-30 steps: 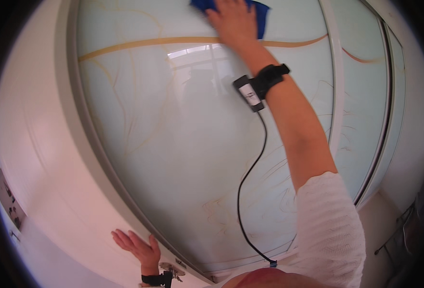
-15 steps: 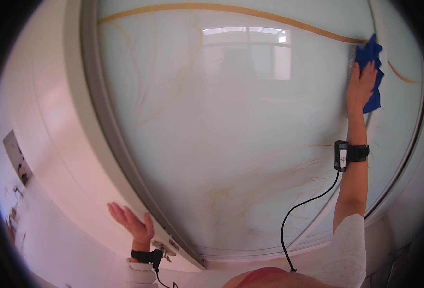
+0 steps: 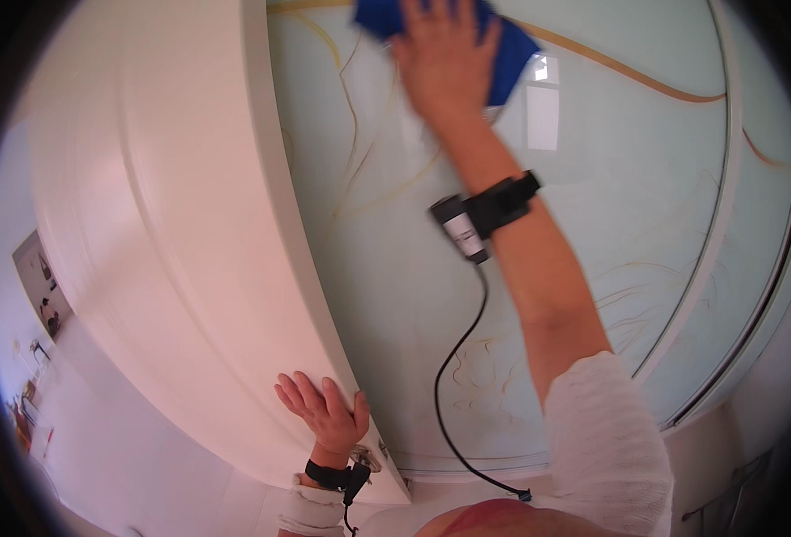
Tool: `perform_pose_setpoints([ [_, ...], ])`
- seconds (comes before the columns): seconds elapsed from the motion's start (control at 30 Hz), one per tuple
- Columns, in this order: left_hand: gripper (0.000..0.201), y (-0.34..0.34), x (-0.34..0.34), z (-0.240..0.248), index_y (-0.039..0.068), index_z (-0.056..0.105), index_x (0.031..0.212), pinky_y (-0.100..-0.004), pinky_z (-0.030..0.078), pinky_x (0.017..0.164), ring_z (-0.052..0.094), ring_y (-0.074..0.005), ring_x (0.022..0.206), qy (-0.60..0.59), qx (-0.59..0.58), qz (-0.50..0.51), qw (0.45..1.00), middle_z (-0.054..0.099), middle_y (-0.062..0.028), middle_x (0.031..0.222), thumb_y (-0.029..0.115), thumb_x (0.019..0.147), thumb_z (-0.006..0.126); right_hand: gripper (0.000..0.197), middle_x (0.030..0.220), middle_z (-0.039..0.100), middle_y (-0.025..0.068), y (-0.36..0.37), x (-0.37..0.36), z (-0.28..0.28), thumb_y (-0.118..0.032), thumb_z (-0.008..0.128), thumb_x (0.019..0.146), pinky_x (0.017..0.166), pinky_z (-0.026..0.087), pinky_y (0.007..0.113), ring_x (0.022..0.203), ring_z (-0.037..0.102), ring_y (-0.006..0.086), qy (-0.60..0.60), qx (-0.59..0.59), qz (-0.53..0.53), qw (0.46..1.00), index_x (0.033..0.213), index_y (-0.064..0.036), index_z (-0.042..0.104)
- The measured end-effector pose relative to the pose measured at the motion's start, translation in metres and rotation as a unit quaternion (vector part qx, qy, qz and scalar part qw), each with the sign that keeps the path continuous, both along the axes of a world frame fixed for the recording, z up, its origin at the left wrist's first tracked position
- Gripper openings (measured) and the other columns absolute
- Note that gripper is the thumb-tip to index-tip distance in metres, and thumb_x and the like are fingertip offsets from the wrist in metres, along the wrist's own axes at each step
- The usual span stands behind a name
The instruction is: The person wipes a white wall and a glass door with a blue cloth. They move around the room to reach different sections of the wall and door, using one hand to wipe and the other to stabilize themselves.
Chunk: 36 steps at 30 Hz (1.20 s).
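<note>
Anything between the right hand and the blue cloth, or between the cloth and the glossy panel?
Nothing visible: the right hand is spread directly on the blue cloth, which lies against the glossy panel. The cloth's underside is hidden.

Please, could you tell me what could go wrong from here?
The black cable hangs loosely from the wrist device and might catch during a wide reach. The blue cloth lies under the flat right hand, so it might slip on the glossy panel. The left hand is against the white door; if the door swings, balance could suffer.
</note>
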<state>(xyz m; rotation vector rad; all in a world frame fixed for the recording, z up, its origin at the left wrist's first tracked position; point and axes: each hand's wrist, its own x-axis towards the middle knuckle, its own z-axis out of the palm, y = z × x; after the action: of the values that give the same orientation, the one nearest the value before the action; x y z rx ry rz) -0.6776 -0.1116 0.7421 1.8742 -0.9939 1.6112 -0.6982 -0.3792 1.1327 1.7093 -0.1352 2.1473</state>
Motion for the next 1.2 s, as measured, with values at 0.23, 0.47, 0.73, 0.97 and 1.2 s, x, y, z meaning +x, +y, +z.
perform_pose_setpoints([
  [0.23,0.076,0.006,0.015,-0.004,0.005,0.017,0.159,-0.0710,0.012,0.114,0.011,-0.0557,0.148,-0.019,-0.001,-0.012,1.000,0.013,-0.0312,0.162,0.036,0.100,0.052,0.056,0.151,0.046,0.0095,0.078,0.069,-0.124,-0.029,0.071,0.085,0.116,0.026,0.060,0.142,0.038,0.0321,0.190,-0.126,0.063,0.972,0.137,-0.0172,0.057],
  [0.47,0.075,0.009,0.019,-0.003,0.007,0.015,0.160,-0.0716,0.014,0.113,0.012,-0.0572,0.147,-0.029,0.002,0.006,1.000,0.009,-0.0282,0.165,0.040,0.102,0.049,0.057,0.155,0.042,0.0049,0.016,0.004,-0.141,-0.028,0.073,0.085,0.111,0.044,0.038,0.148,0.031,0.0276,0.255,-0.127,0.145,0.948,0.139,-0.0183,0.056],
  [0.73,0.071,0.002,0.004,0.009,0.007,0.016,0.160,-0.0645,0.013,0.117,0.011,-0.0482,0.150,-0.040,0.004,-0.009,0.999,0.009,-0.0235,0.166,0.036,0.104,0.049,0.059,0.158,0.039,0.0044,-0.148,-0.178,-0.079,-0.043,0.062,0.094,0.110,0.032,0.066,0.147,0.030,0.0315,0.015,0.048,-0.086,0.995,0.148,-0.0266,0.045],
  [0.97,0.074,0.004,0.009,0.004,0.009,0.016,0.161,-0.0687,0.010,0.115,0.008,-0.0516,0.150,-0.018,-0.006,-0.031,0.999,0.007,-0.0263,0.166,0.037,0.102,0.051,0.062,0.159,0.038,0.0109,-0.295,-0.303,-0.141,-0.046,0.051,0.100,0.118,0.028,0.053,0.149,0.030,0.0327,-0.151,0.197,-0.087,0.965,0.149,-0.0089,0.045],
  [1.2,0.080,-0.015,-0.021,0.061,0.008,0.017,0.160,-0.0718,0.010,0.114,0.009,-0.0544,0.148,-0.006,0.030,-0.021,0.999,0.010,-0.0286,0.164,0.033,0.096,0.059,0.077,0.165,0.025,0.0187,-0.306,-0.276,-0.175,-0.057,0.044,0.100,0.117,0.016,0.064,0.152,0.017,0.0387,-0.210,0.412,-0.078,0.883,0.151,0.0004,0.039],
])
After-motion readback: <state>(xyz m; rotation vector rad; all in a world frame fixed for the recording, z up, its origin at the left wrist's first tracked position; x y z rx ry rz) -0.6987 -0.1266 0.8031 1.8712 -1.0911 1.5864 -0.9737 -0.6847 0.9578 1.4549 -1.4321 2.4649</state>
